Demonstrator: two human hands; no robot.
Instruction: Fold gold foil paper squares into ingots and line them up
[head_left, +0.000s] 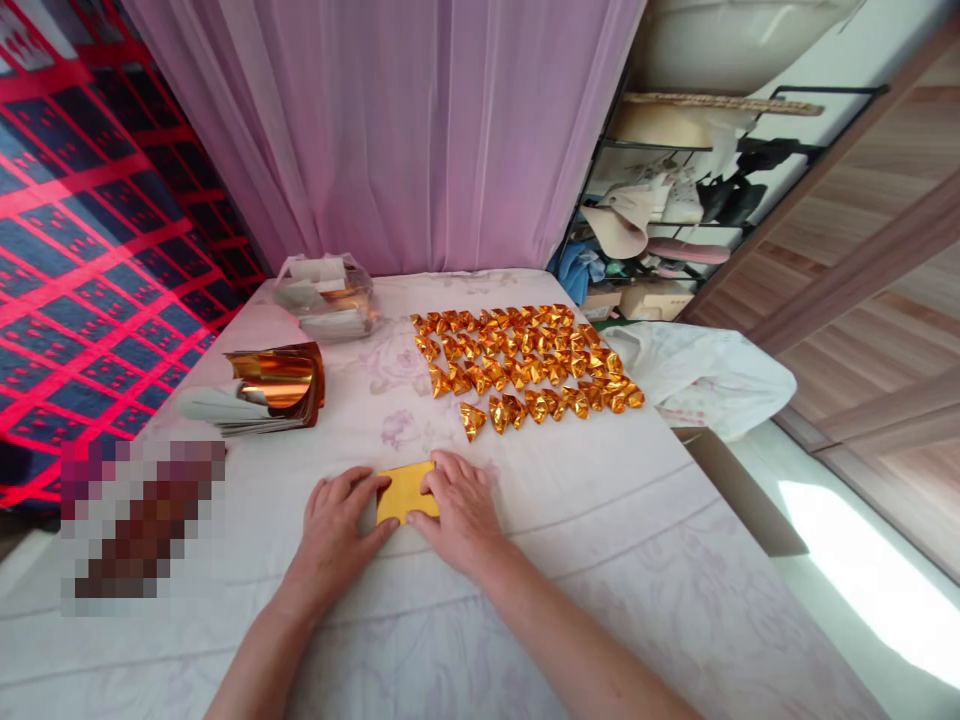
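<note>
A yellow rectangle of folded paper (406, 493) lies on the cloth-covered table, close in front of me. My left hand (346, 515) grips its left edge, thumb below and fingers above. On the opposite edge, my right hand (463, 507) pinches the paper between thumb and curled fingers. Farther off to the right stand rows of shiny gold folded foil pieces (525, 365). To the left rests a curled stack of gold foil sheets (281, 385), with pale undersides showing.
A clear plastic bag (330, 297) with paper stacks sits at the table's far left. A white plastic bag (712, 375) hangs by the right edge, near a loaded shelf rack (675, 225). Purple curtains (390, 130) close off the back. A blurred-out patch (142, 525) covers something at left.
</note>
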